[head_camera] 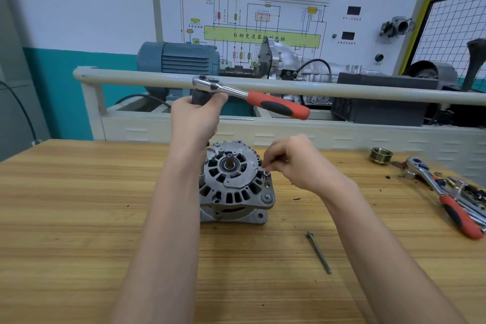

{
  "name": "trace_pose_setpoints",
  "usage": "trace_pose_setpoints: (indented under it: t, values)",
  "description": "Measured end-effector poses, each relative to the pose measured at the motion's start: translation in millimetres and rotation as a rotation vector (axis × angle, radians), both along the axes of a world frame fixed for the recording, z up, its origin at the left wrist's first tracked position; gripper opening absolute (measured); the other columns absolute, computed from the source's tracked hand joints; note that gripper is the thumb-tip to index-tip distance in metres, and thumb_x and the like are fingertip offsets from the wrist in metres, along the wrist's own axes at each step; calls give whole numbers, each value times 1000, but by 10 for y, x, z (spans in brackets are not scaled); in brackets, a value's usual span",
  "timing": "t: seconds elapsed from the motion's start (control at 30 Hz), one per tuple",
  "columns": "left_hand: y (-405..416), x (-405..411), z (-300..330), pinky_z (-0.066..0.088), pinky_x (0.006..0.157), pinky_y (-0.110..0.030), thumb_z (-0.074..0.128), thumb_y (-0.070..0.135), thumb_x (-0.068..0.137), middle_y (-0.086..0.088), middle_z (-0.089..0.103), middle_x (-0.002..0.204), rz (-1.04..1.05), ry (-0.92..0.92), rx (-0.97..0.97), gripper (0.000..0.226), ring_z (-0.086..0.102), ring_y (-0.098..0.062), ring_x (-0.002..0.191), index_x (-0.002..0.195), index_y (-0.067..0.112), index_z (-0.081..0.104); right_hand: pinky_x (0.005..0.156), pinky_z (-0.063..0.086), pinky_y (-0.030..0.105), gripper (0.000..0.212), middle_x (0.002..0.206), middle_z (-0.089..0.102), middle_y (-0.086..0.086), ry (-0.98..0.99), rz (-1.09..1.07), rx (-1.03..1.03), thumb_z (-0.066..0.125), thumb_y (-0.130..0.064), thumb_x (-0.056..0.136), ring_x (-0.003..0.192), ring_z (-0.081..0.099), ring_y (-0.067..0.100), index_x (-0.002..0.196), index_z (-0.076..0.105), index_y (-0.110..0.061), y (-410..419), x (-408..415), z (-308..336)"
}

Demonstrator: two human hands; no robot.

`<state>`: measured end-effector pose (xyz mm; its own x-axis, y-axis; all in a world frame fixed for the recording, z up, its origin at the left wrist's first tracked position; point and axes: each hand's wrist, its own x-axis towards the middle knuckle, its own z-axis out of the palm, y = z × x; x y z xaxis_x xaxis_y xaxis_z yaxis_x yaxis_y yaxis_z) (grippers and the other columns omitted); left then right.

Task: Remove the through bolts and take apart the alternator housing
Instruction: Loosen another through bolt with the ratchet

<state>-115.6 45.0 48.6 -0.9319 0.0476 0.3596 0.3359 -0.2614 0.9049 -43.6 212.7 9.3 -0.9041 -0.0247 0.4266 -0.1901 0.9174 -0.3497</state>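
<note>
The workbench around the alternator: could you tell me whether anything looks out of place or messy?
Mostly tidy. Dark specks litter the wooden bench right of the alternator, near the spare ratchet and loose pulley. One removed through bolt lies loose in front, where it could roll.

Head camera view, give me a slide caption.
Left hand lifts ratchet wrench; right hand fingers work alternator through bolt.
</note>
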Motion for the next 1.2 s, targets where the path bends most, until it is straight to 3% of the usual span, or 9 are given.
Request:
trace_pose_setpoints:
  t: [0.17,0.3,0.53,0.67,0.87,1.0,1.1,1.2]
  values:
    - [14,17,16,22,46,-25,66,18,84,-2,30,54,-5,10,3,32,25,-14,45,65,17,41,71,53,21,17,78,68,-8,-60,-66,-90,85,-17,71,72,63,4,76,70,-24,86,37,64]
    - [66,59,24,21,49,-28,67,17,83,-4,29,55,-15,43,-5,37,23,-16,49,59,17,38,66,52,25,25,71,66,-6,-88,-155,-21,87,-34,67,68,61,8,79,72,-19,-26,-13,-29]
    - [96,105,23,19,51,-30,66,16,84,-4,27,58,-27,75,-35,35,22,-17,53,63,16,38,75,51,29,6,83,72,0,-60,-129,74,77,-17,80,76,62,13,84,76,-15,-77,-23,-74]
    - [71,120,32,20,53,-31,67,18,84,-5,28,61,-27,64,-35,35,23,-18,55,63,16,39,78,52,23,16,83,74,-1,-35,-80,82,70,0,81,71,62,5,86,77,-13,-61,5,-27]
    - [54,124,46,22,50,-28,66,16,85,-4,29,58,-31,52,-31,34,24,-16,51,62,16,40,77,51,21,11,83,72,0,16,-43,-4,74,-3,81,76,64,10,87,76,-11,-58,112,106]
    - [49,108,41,23,50,-28,66,17,85,-4,30,57,-26,53,-36,35,24,-16,50,61,16,41,80,54,27,11,79,69,-1,183,-21,-130,77,-3,77,78,65,15,81,74,-13,-66,315,342]
    - [45,103,34,22,51,-29,66,17,84,-4,30,58,-21,56,-34,35,24,-16,52,61,16,40,72,51,15,18,71,66,-12,238,-73,-158,79,-5,76,69,63,4,77,71,-21,-14,438,443]
    - [10,123,37,21,52,-30,66,17,83,-5,28,58,-17,60,-41,37,23,-17,52,61,17,37,64,44,2,16,75,63,-14,164,-161,-141,74,-6,82,70,58,-4,92,73,-18,42,429,360]
